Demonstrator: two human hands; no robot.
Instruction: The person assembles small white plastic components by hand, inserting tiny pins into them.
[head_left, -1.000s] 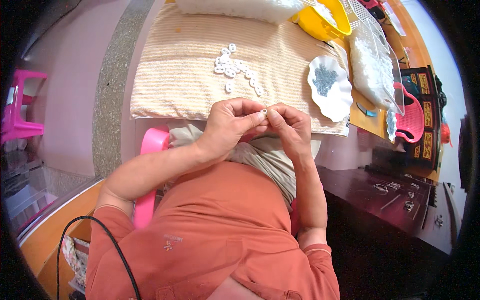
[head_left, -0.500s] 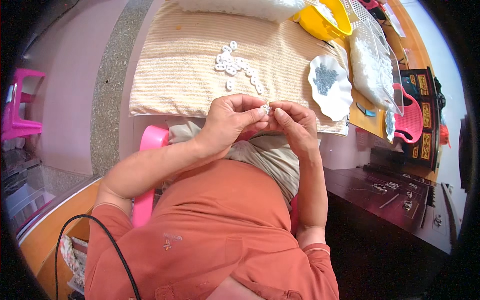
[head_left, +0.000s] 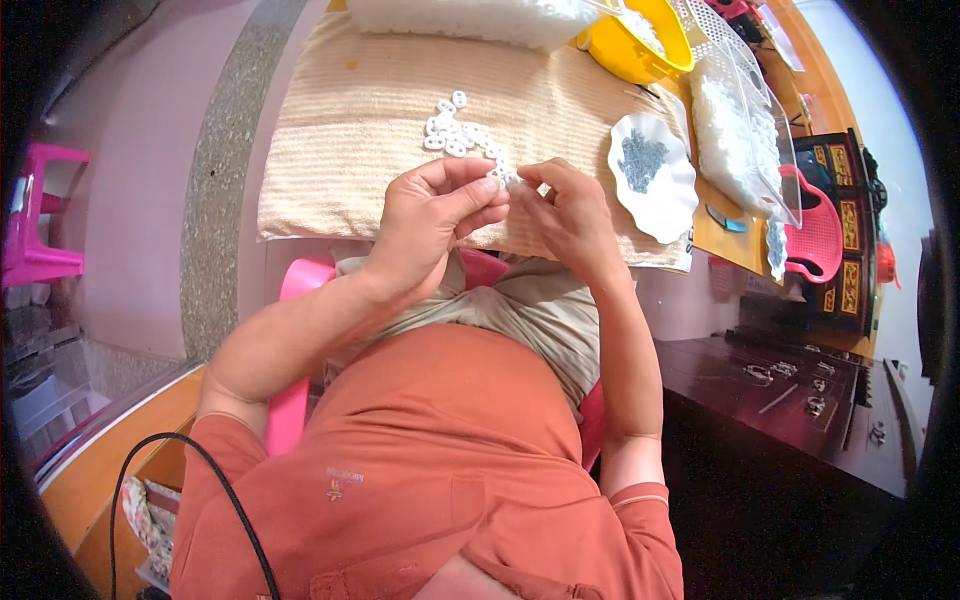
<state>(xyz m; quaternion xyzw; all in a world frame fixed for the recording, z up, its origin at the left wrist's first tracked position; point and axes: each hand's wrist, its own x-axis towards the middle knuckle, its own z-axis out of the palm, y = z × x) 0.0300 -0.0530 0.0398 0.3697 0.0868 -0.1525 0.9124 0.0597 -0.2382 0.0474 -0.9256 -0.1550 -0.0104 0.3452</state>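
Note:
Just above the towel's near part, my left hand (head_left: pixel 440 208) pinches a small white plastic piece (head_left: pixel 497 179) between thumb and fingertips. My right hand (head_left: pixel 568 215) is close beside it, thumb and forefinger pressed together at the piece's right side. Whether anything tiny sits in those right fingertips is too small to make out. Beyond the hands lies a loose group of several white oval pieces (head_left: pixel 456 131) with two dark holes each. My fingers partly hide the nearest of them.
A striped cream towel (head_left: pixel 330 150) covers the table. On the right, a white wavy-edged plate (head_left: pixel 675 200) bears a heap of small grey bits (head_left: pixel 643 160). A yellow basin (head_left: pixel 620 55) and clear bins of white pieces (head_left: pixel 735 130) stand behind. A blue-handled tool (head_left: pixel 727 219) lies at right.
Both hands have moved forward, away from my body, and slightly left, toward the white oval pieces. The fingertips have come a little apart. The view has shifted slightly.

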